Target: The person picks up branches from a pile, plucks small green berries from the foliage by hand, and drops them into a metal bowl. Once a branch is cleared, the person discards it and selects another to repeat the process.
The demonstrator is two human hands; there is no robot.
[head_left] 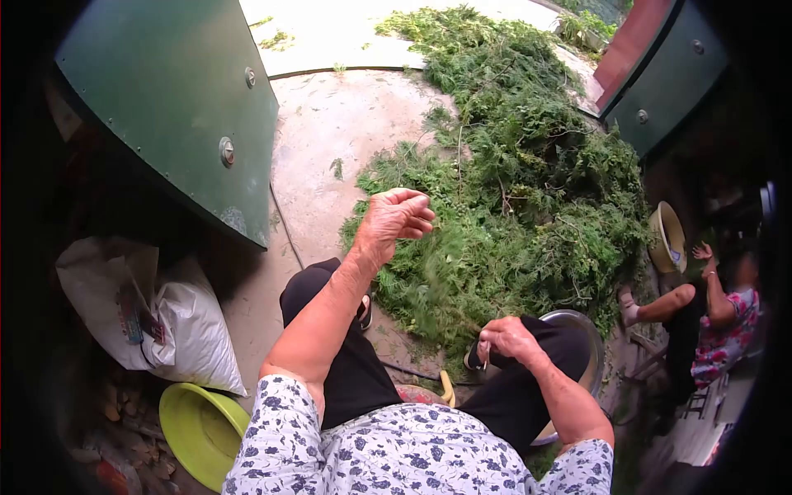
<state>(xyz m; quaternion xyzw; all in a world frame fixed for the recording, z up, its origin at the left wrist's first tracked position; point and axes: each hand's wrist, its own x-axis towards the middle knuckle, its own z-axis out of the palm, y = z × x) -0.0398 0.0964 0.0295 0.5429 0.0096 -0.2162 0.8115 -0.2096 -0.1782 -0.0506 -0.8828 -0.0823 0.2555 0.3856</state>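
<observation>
My left hand (399, 219) is raised in front of me at the edge of a large heap of green conifer branches (528, 181). Its fingers are loosely bent and slightly apart, and I see nothing between them. Just beneath it a motion-blurred green sprig (441, 262) appears in the air, apart from the hand. My right hand (509, 339) is closed low over my right knee. A small, thin, pale thing (485, 355) shows at its fingertips, too small to name. Beside that knee stands a round metal basin (582, 326), partly hidden by my leg.
Green metal doors (190, 124) stand at left and right. White sacks (177, 322) and a yellow-green basin (194, 433) lie to my left. At right another person (722, 322) sits near a pale yellow basin (667, 239). A dark cable (286, 227) crosses the floor.
</observation>
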